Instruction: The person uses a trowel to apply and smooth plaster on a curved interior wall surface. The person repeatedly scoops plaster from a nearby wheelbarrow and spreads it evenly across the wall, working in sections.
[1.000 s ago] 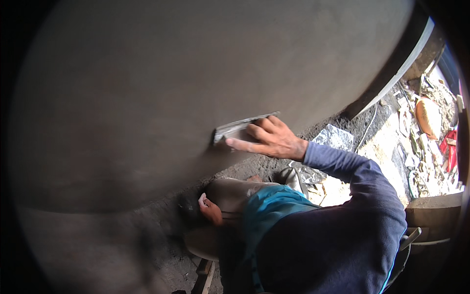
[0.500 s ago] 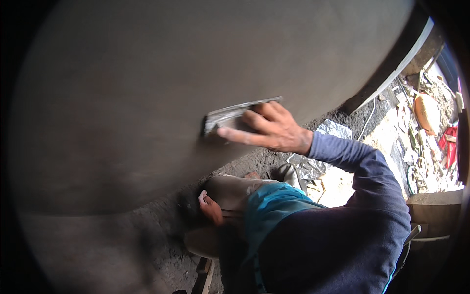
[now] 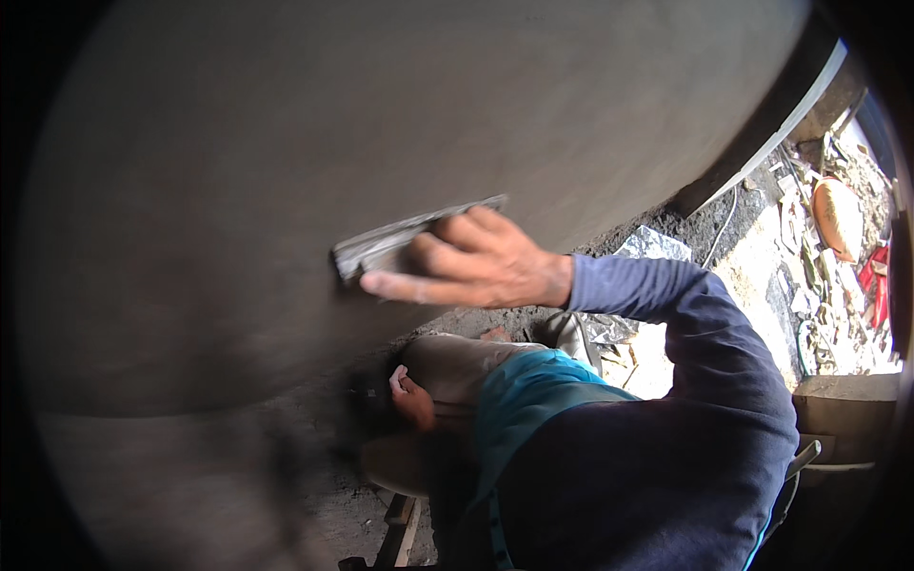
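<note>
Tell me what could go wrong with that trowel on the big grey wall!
The trowel seems to be against the wall, so a tipped edge might leave a scratch.

The right hand's fingers are close to the wall, so they could rub or smudge it.

The shoe is near crinkly plastic, which might be slippery if stepped on.

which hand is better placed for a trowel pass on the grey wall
Probably the right hand: it grips the trowel at the grey wall, while the left hand sits low by the legs, away from both.
</note>
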{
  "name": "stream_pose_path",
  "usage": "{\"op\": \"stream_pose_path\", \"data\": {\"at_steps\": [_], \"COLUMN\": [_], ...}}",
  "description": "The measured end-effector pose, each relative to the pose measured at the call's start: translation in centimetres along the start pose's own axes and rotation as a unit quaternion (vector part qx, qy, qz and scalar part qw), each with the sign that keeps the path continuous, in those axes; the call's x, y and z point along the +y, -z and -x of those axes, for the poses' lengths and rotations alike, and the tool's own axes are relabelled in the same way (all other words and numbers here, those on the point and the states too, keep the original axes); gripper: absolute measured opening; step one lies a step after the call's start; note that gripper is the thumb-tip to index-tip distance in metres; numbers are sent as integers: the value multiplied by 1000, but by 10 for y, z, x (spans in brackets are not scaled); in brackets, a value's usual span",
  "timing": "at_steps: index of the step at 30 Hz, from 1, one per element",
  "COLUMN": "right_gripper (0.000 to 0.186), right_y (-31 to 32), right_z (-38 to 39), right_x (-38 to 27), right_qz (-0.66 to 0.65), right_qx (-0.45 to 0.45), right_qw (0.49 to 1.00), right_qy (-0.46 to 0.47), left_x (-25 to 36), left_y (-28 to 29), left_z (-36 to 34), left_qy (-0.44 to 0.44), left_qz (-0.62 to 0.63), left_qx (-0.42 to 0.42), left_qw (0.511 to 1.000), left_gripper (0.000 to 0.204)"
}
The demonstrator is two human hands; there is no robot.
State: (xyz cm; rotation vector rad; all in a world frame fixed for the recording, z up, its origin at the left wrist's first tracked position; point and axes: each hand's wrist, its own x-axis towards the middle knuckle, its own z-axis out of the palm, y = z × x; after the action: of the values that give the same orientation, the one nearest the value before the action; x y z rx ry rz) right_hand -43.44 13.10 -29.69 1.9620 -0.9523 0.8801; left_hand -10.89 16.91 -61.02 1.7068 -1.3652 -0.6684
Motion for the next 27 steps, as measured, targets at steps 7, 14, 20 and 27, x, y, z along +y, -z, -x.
{"op": "stream_pose_path", "data": {"at_steps": [7, 14, 20, 27], "right_gripper": [65, 69, 68, 65], "right_y": [16, 75, 17, 89], "right_z": [28, -51, 69, 31], "right_x": [25, 144, 15, 125], "right_qz": [43, 123, 32, 143], "right_qx": [-4, 206, -5, 177], "right_qw": [999, 971, 995, 942], "right_qy": [-2, -16, -92, -248], "left_x": [-6, -15, -18, -27], "left_y": [-7, 5, -19, 1], "left_z": [1, 0, -3, -4], "left_qy": [20, -1, -16, -9], "left_qz": [25, 2, 40, 22], "left_qx": [6, 13, -6, -4], "left_qw": [999, 1000, 999, 1000], "left_gripper": [33, 32, 33, 35]}}
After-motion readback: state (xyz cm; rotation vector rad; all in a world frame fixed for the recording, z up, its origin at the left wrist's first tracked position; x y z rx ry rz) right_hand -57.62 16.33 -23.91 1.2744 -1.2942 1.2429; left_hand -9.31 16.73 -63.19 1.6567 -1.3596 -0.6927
